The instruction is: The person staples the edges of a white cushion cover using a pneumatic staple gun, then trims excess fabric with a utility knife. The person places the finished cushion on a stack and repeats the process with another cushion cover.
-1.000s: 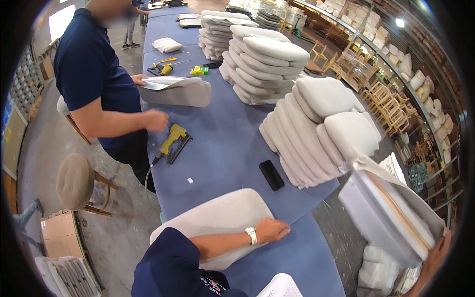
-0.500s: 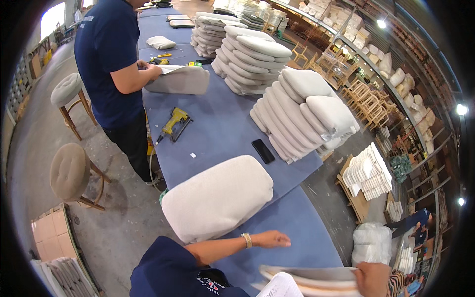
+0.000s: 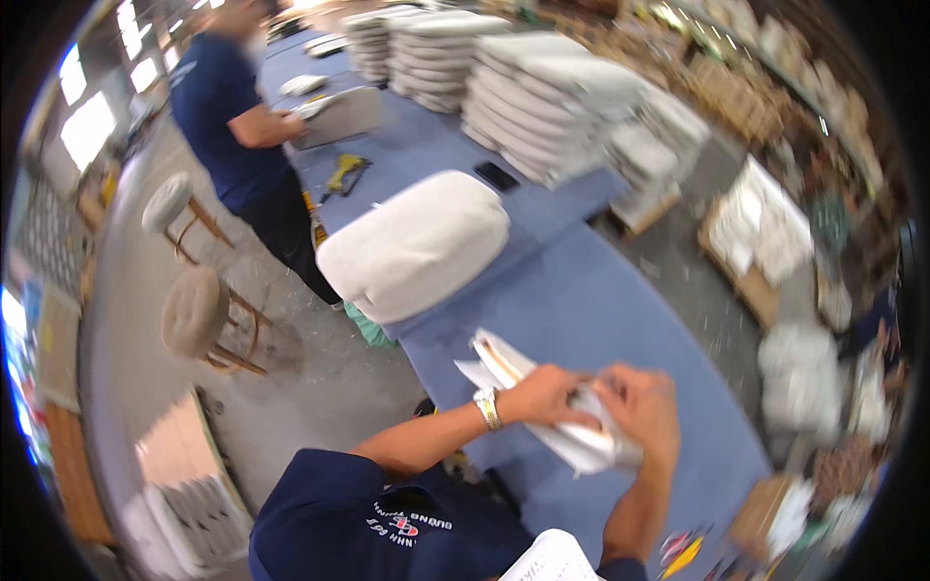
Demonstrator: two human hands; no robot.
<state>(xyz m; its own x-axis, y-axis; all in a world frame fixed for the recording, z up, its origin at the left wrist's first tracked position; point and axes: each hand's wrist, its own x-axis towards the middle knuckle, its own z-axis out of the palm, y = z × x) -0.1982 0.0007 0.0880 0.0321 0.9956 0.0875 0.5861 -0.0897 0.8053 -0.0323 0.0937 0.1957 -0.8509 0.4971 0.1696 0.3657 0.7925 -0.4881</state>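
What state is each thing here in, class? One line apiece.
Left hand: fingers bent on the padded piece.
Right hand: fingers bent, blurred.
Padded piece: layers showing at one end.
Large cushion: covered, lying on the table.
Phone: lying flat, unlit.
Yellow tool: lying down, unheld.
Nearer stool: upright, unoccupied.

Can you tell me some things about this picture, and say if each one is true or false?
1. The person's left hand and right hand are both touching a padded panel. True.
2. The watch is on the right wrist. False: the watch is on the left wrist.
3. A black phone lies on the blue table. True.
4. The co-worker is holding the yellow staple gun. False: the staple gun lies on the table.
5. Two stools stand on the floor. True.
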